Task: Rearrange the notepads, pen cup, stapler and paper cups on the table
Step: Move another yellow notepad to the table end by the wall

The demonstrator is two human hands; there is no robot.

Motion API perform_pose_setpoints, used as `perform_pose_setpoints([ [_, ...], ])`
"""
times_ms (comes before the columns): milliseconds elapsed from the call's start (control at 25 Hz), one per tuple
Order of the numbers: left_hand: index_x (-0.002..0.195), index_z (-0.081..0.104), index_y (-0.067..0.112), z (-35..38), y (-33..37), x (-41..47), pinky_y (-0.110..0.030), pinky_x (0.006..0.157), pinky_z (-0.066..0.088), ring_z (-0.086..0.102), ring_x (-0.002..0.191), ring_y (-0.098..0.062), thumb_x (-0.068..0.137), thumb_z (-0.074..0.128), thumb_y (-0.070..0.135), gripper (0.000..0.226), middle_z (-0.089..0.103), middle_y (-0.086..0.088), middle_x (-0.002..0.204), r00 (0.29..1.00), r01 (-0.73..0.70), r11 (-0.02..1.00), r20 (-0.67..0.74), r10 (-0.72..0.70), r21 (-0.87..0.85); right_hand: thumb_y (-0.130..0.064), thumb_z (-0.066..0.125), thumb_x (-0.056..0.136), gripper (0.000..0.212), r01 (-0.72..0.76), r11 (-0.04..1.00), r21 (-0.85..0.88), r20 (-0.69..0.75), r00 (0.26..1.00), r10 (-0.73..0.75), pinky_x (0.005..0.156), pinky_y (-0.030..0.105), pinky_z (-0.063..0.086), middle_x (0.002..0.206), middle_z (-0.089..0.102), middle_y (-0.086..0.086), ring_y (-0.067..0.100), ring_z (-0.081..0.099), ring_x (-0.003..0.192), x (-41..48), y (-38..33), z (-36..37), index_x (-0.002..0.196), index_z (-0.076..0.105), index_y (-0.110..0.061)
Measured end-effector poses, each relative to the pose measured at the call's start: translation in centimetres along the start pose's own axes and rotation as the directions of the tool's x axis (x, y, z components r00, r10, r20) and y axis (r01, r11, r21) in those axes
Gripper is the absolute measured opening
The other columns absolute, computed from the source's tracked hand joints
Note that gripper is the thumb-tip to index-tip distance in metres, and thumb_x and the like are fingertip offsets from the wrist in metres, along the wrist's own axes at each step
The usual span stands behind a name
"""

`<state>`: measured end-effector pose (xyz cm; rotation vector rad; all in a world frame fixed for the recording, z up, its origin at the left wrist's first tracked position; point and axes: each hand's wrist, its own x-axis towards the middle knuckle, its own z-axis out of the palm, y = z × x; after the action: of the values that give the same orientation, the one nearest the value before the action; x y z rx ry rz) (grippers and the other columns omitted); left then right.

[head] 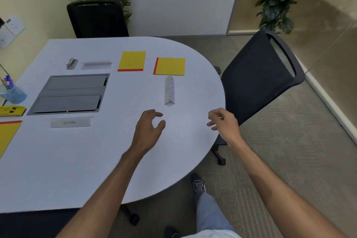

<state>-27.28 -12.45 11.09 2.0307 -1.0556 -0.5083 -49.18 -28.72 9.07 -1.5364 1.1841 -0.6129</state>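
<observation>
Notepads were the closest task stuff to the hands — two yellow ones lay flat on the far side of the tabletop (116, 160). The notepad with the red strip on its left edge (170, 66) sat pretty much straight ahead of the left hand (149, 127), w/ a white folded name card (169, 91) between them, its long axis running toward the person. The other notepad (132, 61), red strip on the near edge, sat just left of that one, apart from it.

Left hand hovered over bare tabletop, fingers loosely curled, thumb apart, holding nothing and touching nothing afaict. Right hand (222, 121) hung at the tabletop's right rim, also half curled and empty. My guess: left hand was nearer both pads.

Stapler (71, 63) was far left-back; pen cup (12, 93) way out at the left edge. Couldn't spot any paper cups.
</observation>
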Motion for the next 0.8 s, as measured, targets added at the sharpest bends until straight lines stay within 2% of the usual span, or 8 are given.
perform_pose_setpoints([
  [200, 0.126, 0.062, 0.013, 2.9, 2.0, 5.9, -0.022, 0.097, 0.035, 0.052, 0.126, -0.018, 0.094, 0.065, 0.021, 0.033, 0.042, -0.005, 0.148, 1.000, 0.004, 1.000, -0.011, -0.003, 0.027, -0.023, 0.061, 0.096, 0.010, 0.015, 1.000, 0.010, -0.014, 1.000, -0.015, 0.063, 0.025, 0.057, 0.100, 0.070, -0.002, 0.012, 0.074, 0.075, 5.7, -0.3, -2.3, 0.098, 0.070, -0.018],
  [440, 0.130, 0.059, 0.011, 4.9, 3.2, 15.9, -0.024, 0.093, 0.039, 0.053, 0.124, -0.023, 0.094, 0.064, 0.020, 0.038, 0.041, -0.008, 0.148, 0.991, 0.113, 0.993, -0.068, -0.112, 0.016, -0.021, 0.060, 0.097, 0.012, 0.006, 1.000, -0.006, 0.087, 0.996, -0.006, 0.071, 0.036, 0.060, 0.099, 0.070, 0.001, 0.015, 0.074, 0.077, 17.6, -1.7, -1.3, 0.099, 0.069, -0.014],
  [800, 0.129, 0.059, 0.012, 5.9, 2.4, 27.6, -0.029, 0.095, 0.044, 0.057, 0.119, -0.020, 0.094, 0.064, 0.023, 0.037, 0.049, -0.006, 0.140, 0.956, 0.266, 0.964, -0.130, -0.265, -0.010, -0.019, 0.061, 0.094, 0.010, -0.007, 0.999, -0.043, 0.225, 0.974, 0.016, 0.075, 0.043, 0.059, 0.093, 0.073, 0.000, 0.017, 0.073, 0.078, 32.4, -3.9, 3.2, 0.094, 0.070, -0.016],
])
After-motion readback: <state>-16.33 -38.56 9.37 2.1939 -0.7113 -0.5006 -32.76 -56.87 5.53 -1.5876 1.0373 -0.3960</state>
